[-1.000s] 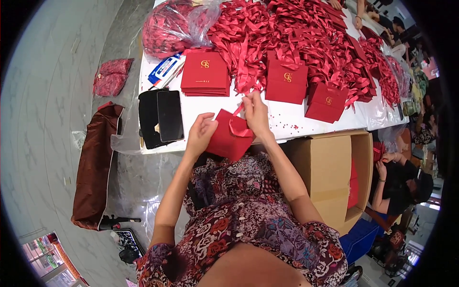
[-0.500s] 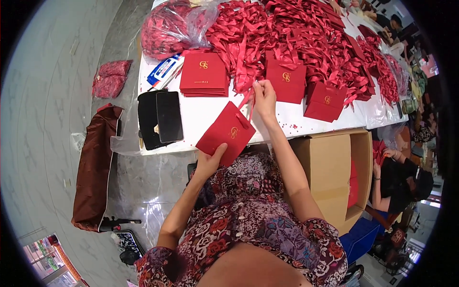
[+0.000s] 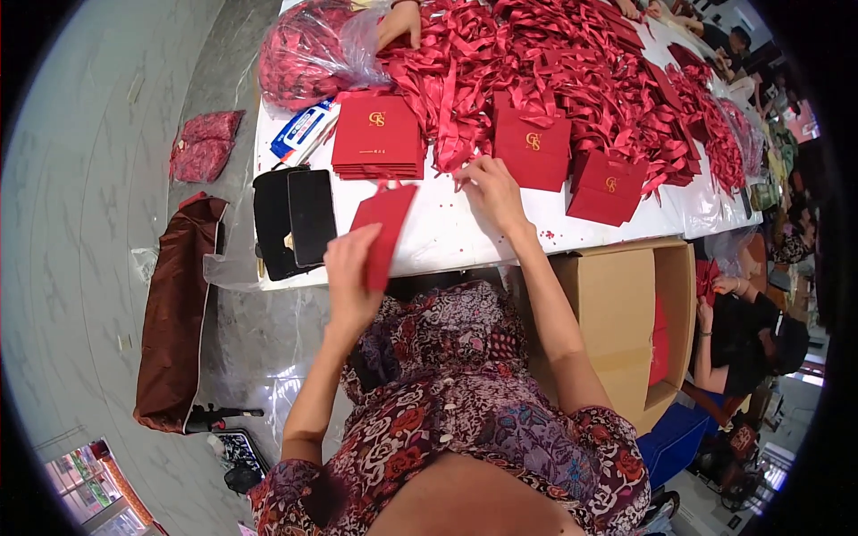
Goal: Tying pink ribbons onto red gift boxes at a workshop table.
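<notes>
Fingers of the left hand (image 3: 350, 272) pinch a flat red bag (image 3: 382, 230); right hand (image 3: 487, 188) grasps ribbon (image 3: 460, 147).

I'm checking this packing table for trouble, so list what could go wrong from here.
1. The flat red bag is pinched only at its lower end by the left hand, out past the table edge; it could slip to the floor.
2. The right hand reaches into the tangled red ribbons; pulling one may drag others off.

Red bags (image 3: 377, 136), probably phone (image 3: 312, 217)
</notes>
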Demonstrator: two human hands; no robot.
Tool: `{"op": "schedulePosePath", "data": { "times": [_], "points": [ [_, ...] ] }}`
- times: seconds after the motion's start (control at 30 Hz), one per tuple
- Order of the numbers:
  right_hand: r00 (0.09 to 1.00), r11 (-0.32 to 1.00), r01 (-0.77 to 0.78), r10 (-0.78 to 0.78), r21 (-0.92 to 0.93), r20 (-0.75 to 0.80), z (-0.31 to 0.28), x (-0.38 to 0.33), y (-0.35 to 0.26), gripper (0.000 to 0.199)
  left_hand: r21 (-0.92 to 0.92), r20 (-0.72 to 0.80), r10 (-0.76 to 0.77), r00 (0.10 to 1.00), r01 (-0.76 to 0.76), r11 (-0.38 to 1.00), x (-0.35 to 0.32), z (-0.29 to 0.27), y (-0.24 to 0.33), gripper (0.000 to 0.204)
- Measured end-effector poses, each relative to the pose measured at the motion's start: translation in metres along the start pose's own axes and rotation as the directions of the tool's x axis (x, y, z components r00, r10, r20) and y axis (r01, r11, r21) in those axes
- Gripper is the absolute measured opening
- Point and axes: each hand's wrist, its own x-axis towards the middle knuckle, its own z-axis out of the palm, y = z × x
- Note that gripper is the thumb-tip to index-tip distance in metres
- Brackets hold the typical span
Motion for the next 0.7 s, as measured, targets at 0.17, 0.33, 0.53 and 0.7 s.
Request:
{"op": "schedulePosePath", "data": {
  "times": [0.17,0.33,0.53,0.7],
  "points": [
    [0.999,0.998,-0.051,0.051,-0.035,0.014,0.006,0.001,0.003,0.011,0.238,0.214,0.067,0.975,-0.118,0.964,-0.024,0.047,0.002,0.084],
    [0.992,1.0,-0.013,0.017,0.028,-0.125,-0.005,0.0,-0.001,0.015,0.153,0.295,0.026,0.955,-0.074,0.985,-0.019,0.064,0.012,0.084],
    [0.929,0.812,-0.129,0.3,0.569,-0.218,-0.027,-0.003,-0.023,0.003,0.075,0.166,0.001,0.986,-0.014,0.997,0.008,0.073,-0.005,0.058],
    [0.903,0.469,-0.071,0.404,0.88,-0.143,-0.069,-0.008,-0.045,0.006,0.145,0.103,0.047,0.994,-0.062,0.987,0.033,0.076,-0.024,0.053]
  ]
}}
